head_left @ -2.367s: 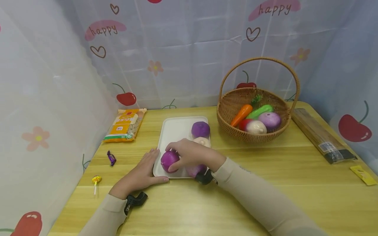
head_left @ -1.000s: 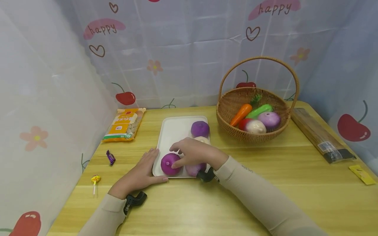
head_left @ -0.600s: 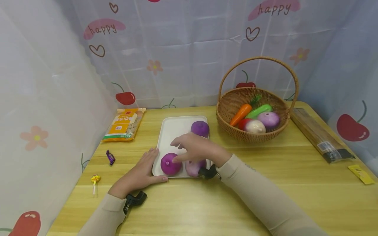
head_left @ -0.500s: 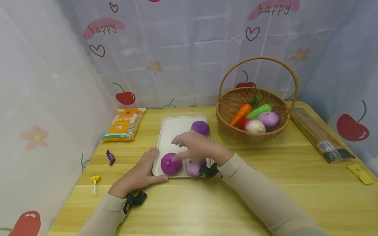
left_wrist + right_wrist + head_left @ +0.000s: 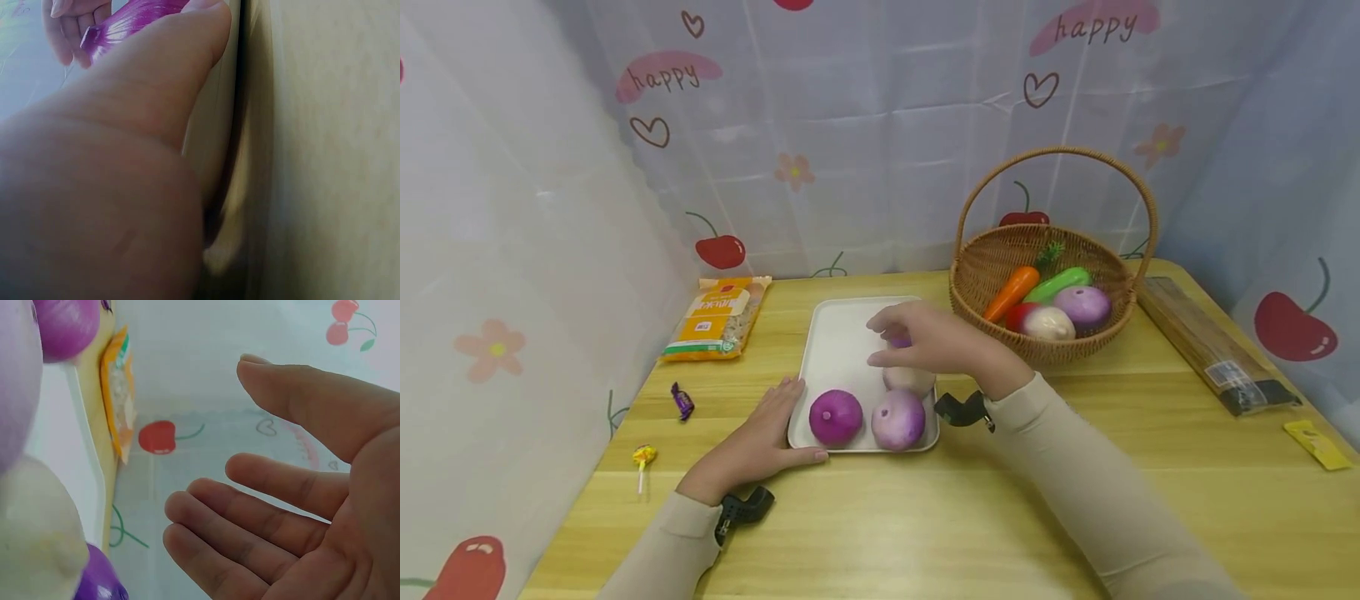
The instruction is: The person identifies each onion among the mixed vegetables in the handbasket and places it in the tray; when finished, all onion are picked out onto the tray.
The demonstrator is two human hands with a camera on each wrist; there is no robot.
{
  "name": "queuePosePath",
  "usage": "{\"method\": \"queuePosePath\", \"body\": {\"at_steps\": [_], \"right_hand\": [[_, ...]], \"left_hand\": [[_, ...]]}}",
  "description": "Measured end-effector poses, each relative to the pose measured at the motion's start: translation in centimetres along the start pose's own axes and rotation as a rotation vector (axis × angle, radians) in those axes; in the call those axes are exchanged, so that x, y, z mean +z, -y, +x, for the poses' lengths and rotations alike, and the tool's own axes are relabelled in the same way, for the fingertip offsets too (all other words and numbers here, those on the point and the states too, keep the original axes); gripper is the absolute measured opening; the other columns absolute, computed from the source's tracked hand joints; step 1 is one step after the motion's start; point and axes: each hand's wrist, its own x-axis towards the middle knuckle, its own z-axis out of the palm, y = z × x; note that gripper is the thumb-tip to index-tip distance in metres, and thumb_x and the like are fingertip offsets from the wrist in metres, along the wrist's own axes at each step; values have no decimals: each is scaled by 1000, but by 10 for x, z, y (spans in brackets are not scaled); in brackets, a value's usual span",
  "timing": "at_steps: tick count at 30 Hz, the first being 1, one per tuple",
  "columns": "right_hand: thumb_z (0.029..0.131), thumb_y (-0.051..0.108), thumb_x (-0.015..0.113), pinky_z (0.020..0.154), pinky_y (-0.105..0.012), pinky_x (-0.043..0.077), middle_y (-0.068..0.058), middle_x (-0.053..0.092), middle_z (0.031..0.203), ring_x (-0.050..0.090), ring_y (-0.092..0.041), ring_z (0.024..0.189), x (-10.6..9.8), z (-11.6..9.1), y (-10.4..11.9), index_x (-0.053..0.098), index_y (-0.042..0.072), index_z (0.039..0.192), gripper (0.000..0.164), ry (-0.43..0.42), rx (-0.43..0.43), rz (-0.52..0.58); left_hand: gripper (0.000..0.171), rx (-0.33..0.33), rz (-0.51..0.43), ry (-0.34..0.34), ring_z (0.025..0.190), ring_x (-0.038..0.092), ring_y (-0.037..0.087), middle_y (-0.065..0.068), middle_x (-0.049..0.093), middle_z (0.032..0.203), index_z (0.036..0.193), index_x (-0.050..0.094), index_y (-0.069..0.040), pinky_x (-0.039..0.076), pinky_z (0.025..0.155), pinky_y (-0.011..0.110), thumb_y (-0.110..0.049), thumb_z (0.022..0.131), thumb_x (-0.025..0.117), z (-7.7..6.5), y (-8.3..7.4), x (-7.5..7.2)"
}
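Through the head view I am seeing a white tray [image 5: 842, 350] lying on the desk [image 5: 880, 533]. The left hand [image 5: 763, 442] is resting against the tray's left edge, its grip relaxed and holding nothing. The right hand [image 5: 936, 342] is hovering over the tray's right side, its grip loosely bent and also holding nothing. A magenta onion [image 5: 836, 417] is sitting in the tray's near left corner, a pale purple onion [image 5: 898, 421] in its near right corner, a white vegetable [image 5: 908, 379] just behind that. A wicker basket [image 5: 988, 258] is standing right of the tray.

Through the left wrist view I am making out the left thumb crossing before the magenta onion.

Through the right wrist view I am seeing the right thumb standing apart from the fingers, nothing between them.
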Motion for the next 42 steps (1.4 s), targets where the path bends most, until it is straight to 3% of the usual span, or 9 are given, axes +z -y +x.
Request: {"method": "queuePosePath", "body": {"at_steps": [6, 22, 29, 42], "right_hand": [[95, 34, 83, 100, -44, 56, -4, 74, 120, 70, -24, 113, -21, -16, -9, 70, 5, 134, 51, -105, 70, 40], [97, 41, 79, 104, -52, 51, -12, 69, 130, 65, -30, 119, -74, -54, -46, 66, 6, 138, 55, -289, 247, 14], [97, 49, 76, 107, -55, 47, -16, 65, 137, 61, -34, 126, -92, -72, -54, 64, 8, 142, 62, -297, 328, -7], [98, 60, 68, 107, -59, 44, -17, 60, 145, 57, -36, 130, -120, -97, -61, 59, 10, 147, 71, -298, 396, -84]], "left_hand": [[129, -5, -4, 15, 159, 3, 30, 15, 13, 173, 168, 14, 0, 8, 126, 50, -79, 82, 72, 1, 0, 0], [128, 24, -22, 3, 159, 5, 33, 19, 15, 172, 167, 16, 3, 6, 127, 50, -76, 84, 74, 1, 0, 0], [128, 21, -19, 2, 159, 5, 34, 19, 16, 172, 167, 17, 3, 7, 126, 51, -77, 83, 73, 0, -2, -1], [128, 15, -10, 3, 159, 5, 33, 18, 15, 173, 167, 16, 2, 7, 126, 51, -77, 84, 73, 0, 0, 0]]}}
